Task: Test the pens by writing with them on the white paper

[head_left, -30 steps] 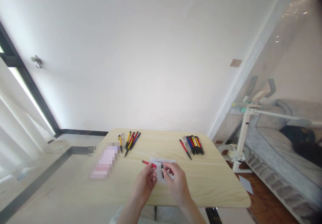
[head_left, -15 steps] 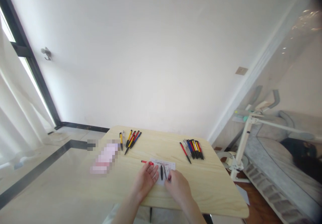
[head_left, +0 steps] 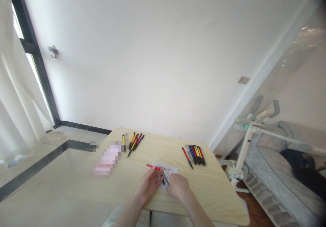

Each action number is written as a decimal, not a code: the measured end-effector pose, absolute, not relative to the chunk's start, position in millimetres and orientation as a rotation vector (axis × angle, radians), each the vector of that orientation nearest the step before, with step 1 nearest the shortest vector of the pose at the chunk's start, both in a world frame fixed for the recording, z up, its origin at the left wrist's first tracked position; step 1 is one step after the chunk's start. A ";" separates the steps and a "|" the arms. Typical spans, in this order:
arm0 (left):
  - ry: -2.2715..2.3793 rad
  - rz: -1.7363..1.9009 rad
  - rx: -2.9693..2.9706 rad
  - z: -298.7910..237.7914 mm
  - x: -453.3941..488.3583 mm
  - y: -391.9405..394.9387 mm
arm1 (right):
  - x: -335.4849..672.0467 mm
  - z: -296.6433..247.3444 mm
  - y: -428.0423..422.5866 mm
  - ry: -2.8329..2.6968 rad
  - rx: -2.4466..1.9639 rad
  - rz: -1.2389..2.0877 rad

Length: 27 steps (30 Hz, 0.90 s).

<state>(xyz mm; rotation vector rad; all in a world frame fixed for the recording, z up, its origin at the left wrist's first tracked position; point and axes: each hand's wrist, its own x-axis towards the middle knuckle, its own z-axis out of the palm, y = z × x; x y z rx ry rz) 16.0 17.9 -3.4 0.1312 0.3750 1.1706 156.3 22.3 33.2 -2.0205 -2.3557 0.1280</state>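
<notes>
A sheet of white paper with printing (head_left: 173, 169) lies on the table in front of me. My left hand (head_left: 150, 182) is palm up at its left side, fingers stretched and loosely bent. Just beyond these fingers is a red pen barrel (head_left: 152, 167). The fingertips reach over a short black pen part (head_left: 163, 182), hiding much of it; whether they touch it I cannot tell. My right hand (head_left: 178, 185) is closed at the paper's right side, pinching a thin dark stick like a pen refill (head_left: 165, 177) that slants toward the left fingers.
Several pens in yellow, red and blue (head_left: 134, 142) lie loosely at the table's back left. Another row of pens (head_left: 196, 155) lies at the right. A blurred pink patch (head_left: 109, 159) covers the left edge. An exercise machine (head_left: 244, 152) stands right of the table (head_left: 216, 199).
My left hand has moved right, and its fingers now cover much of the black pen part. The thin stick in my right hand has tilted further left. The view has shifted slightly.
</notes>
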 end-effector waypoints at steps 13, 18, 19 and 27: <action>0.372 1.204 0.140 -7.6 15.6 17.0 | 189.8 42.7 27.0 -2.191 -1.819 0.302; 0.427 1.202 0.116 -5.1 16.0 17.0 | 193.5 36.6 27.4 -2.019 -1.668 0.484; 0.432 1.200 0.113 -4.7 15.9 16.8 | 192.9 35.8 27.0 -1.992 -1.632 0.513; 0.455 1.193 0.098 -2.3 16.9 16.7 | 195.5 37.1 22.7 -1.774 -1.363 0.850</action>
